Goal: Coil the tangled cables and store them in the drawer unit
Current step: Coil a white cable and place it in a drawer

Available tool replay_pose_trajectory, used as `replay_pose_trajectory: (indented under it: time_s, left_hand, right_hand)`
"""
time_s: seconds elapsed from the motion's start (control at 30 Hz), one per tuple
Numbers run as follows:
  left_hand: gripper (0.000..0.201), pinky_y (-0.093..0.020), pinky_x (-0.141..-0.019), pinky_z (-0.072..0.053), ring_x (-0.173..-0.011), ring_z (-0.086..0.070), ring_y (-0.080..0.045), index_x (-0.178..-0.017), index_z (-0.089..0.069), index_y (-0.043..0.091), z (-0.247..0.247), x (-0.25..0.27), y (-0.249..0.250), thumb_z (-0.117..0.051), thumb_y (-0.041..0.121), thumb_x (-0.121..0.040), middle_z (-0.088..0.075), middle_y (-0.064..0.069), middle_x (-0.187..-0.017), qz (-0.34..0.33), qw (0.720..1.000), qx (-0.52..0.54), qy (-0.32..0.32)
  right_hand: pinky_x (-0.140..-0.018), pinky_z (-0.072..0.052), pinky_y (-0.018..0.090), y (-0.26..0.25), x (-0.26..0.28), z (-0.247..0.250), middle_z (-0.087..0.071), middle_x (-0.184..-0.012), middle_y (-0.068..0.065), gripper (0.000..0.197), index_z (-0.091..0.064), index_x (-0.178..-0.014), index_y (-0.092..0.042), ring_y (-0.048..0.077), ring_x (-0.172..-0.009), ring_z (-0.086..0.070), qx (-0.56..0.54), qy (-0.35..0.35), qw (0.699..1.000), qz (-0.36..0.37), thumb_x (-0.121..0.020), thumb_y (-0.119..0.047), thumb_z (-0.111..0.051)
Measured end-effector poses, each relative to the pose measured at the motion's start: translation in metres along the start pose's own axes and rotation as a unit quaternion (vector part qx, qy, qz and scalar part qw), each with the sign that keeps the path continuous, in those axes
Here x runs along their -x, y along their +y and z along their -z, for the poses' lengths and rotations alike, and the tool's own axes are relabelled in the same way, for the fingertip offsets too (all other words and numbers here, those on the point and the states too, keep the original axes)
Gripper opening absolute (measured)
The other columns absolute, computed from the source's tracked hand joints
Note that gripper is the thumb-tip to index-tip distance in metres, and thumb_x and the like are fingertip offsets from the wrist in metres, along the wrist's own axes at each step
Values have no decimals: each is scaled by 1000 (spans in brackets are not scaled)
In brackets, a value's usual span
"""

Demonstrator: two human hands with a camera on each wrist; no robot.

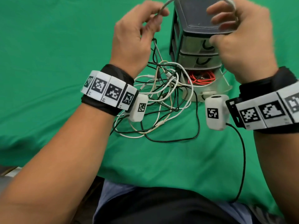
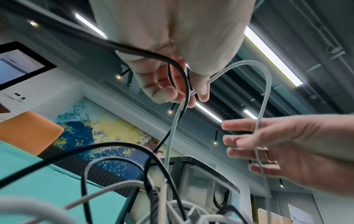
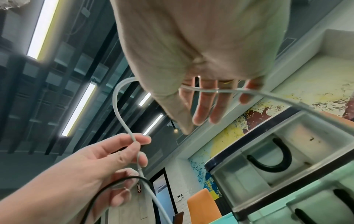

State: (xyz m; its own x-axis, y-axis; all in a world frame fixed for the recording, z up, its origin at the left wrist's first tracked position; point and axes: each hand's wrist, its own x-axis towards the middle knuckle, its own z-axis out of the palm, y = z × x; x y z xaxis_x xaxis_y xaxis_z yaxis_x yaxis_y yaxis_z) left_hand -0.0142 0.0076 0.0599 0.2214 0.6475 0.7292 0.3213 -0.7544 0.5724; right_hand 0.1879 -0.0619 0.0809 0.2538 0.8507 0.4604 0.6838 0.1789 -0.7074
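Note:
My left hand (image 1: 159, 15) pinches a pale grey cable (image 1: 166, 4) between thumb and fingertips, raised left of the dark drawer unit (image 1: 199, 15). The cable arcs over to my right hand (image 1: 216, 21), whose fingers (image 3: 210, 104) are straight, and lies across them. In the left wrist view the grey cable (image 2: 268, 78) loops from my left hand (image 2: 191, 94) to the right hand (image 2: 254, 145). A thin black cable (image 2: 184, 72) also runs through the left fingers. A tangle of white and black cables (image 1: 161, 97) lies below. The open bottom drawer (image 1: 223, 88) holds a red cable (image 1: 202, 78).
A green cloth (image 1: 56, 70) covers the table. The two upper drawers (image 1: 194, 44) are shut, with black U-shaped handles (image 3: 275, 163). A black wrist-camera lead (image 1: 243, 159) hangs toward my lap. An orange chair (image 2: 26, 131) stands behind the table.

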Motion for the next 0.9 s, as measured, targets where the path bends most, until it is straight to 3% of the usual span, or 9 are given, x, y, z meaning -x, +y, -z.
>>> replay_pose_trajectory:
  time_s: [0.07,0.2,0.3,0.4,0.53,0.63,0.7,0.8,0.9]
  left_hand:
    - [22,-11,-69,-39,-80,-61,-6,-108,-69,11,-1,-4,3,-51,20,-99,-67,-1,-89,-20,1000,-1,-19]
    - [18,-15,-67,-42,-74,-55,6,-110,-68,18,-7,-2,13,-55,19,-98,-59,19,-87,-31,997,42,-56]
    - [16,-28,-54,-48,-60,-58,-9,-111,-61,23,-7,1,23,-55,15,-99,-59,7,-84,-21,990,122,-66]
    - [15,-32,-49,-50,-57,-61,-27,-111,-57,22,-5,5,27,-54,14,-99,-55,1,-86,4,985,155,-78]
    - [28,-32,-64,-53,-84,-64,-19,-116,-53,25,-4,9,15,-62,19,-89,-64,-1,-103,52,988,77,-124]
    - [32,-24,-64,-49,-71,-62,0,-112,-58,29,-9,11,2,-59,24,-81,-69,6,-104,134,967,36,-216]
    - [23,-12,-65,-41,-67,-57,12,-108,-64,25,-14,14,-5,-61,22,-85,-68,10,-98,150,951,-3,-270]
    - [5,-23,-70,-41,-78,-58,-10,-89,-67,28,-17,17,-12,-64,32,-90,-63,12,-84,162,940,-45,-296]
    - [19,-27,-78,-43,-93,-60,-17,-98,-72,23,-14,18,-20,-65,39,-91,-66,2,-94,179,925,-108,-317]
  right_hand:
    - [-90,-53,27,-9,3,-3,-67,-105,-6,45,-64,-118,-23,9,-98,-65,-36,-17,999,27,-76,-9,-66]
    - [-74,-57,21,-22,8,-15,-72,-88,-10,41,-68,-117,-27,-1,-70,-65,-48,-123,990,49,-78,-30,-79]
    - [-63,-54,23,-15,8,-34,-72,-77,-6,25,-74,-104,-28,0,-59,-61,-16,-178,984,17,-81,-37,-76]
    - [-61,-56,27,-5,5,-41,-74,-79,1,16,-76,-98,-22,10,-60,-65,-44,-145,988,6,-85,-31,-74]
    - [-69,-61,36,-2,2,-40,-76,-79,1,11,-77,-93,-26,12,-69,-72,-73,-91,993,12,-84,-31,-74]
    - [-76,-61,40,-3,2,-41,-76,-84,0,19,-78,-98,-24,13,-77,-73,-100,-91,991,18,-83,-35,-74]
    - [-80,-60,31,-4,3,-39,-76,-88,-2,20,-78,-102,-20,7,-82,-72,-92,-96,991,25,-85,-30,-73]
    - [-74,-54,17,-5,6,-35,-73,-86,-6,16,-77,-102,-14,-1,-77,-68,-90,-95,991,41,-88,-21,-72]
    - [-67,-56,22,-7,6,-31,-73,-82,-2,12,-77,-98,-10,5,-68,-68,-140,-50,988,46,-88,-13,-70]
